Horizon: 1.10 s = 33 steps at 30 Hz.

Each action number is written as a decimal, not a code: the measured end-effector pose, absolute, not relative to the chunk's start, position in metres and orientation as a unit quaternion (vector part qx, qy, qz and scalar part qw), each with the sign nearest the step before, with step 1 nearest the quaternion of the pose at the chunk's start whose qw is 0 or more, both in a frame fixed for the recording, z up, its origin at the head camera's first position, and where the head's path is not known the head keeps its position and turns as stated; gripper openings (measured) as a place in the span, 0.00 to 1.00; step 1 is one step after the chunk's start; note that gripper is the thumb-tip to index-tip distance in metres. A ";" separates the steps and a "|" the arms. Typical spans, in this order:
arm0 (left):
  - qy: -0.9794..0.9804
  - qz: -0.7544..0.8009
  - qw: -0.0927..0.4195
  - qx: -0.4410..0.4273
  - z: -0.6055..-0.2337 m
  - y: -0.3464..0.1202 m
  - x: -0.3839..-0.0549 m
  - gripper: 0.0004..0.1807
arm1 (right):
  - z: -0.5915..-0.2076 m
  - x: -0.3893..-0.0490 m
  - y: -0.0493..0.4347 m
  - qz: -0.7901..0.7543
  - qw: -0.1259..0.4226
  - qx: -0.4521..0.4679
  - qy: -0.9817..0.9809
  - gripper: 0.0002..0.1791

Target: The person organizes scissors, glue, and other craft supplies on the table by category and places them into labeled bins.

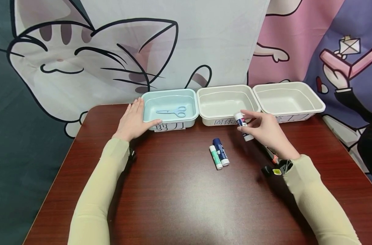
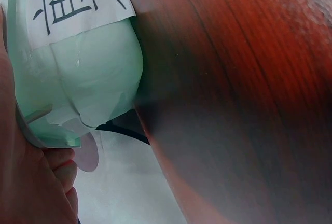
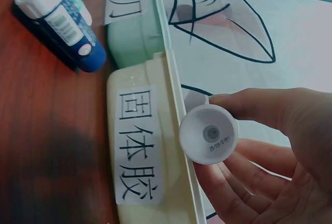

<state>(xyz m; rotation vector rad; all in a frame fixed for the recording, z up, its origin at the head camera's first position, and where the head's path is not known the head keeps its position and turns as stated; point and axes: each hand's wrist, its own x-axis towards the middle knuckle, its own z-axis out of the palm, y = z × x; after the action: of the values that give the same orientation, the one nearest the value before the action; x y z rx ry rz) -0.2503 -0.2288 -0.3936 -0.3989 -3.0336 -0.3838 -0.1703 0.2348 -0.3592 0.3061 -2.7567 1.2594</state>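
Note:
My right hand (image 1: 267, 131) pinches a white-capped glue stick (image 1: 242, 126) between thumb and fingers, over the front rim of the middle cream bin (image 1: 205, 119). Its round white end faces the camera in the right wrist view. My left hand (image 1: 132, 120) rests at the left side of the light-blue bin (image 1: 190, 120), fingers straight along the rim and thumb over the front corner. Light-blue scissors (image 1: 173, 111) lie inside that bin. On the table, a dark-blue glue stick (image 1: 221, 152) and a green one (image 1: 215, 157) lie side by side.
A second cream bin (image 1: 319, 108) stands at the right end of the row. Paper labels with Chinese characters (image 1: 170, 127) are on the bins' fronts. Partly hidden under my right wrist lies an orange-and-dark item (image 1: 275, 159). A cat-print cloth (image 1: 222, 41) hangs behind the wooden table (image 1: 173, 197).

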 end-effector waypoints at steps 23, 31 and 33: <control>-0.984 -0.123 0.029 -0.129 -0.393 -0.229 -0.250 0.69 | -0.304 -0.231 0.246 0.434 0.080 0.071 -0.895 0.32; -0.984 -0.120 0.026 -0.129 -0.393 -0.229 -0.251 0.69 | -0.293 -0.255 0.244 0.432 0.068 0.049 -0.898 0.33; -0.984 -0.120 0.027 -0.128 -0.394 -0.229 -0.251 0.69 | -0.292 -0.260 0.244 0.433 0.056 0.040 -0.899 0.33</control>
<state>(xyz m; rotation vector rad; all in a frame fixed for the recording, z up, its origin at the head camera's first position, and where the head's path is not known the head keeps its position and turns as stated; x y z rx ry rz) -0.2506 -0.2289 -0.3937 -0.3966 -3.0397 -0.3707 -0.2605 0.2437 -0.2924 0.1205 -2.7275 1.3129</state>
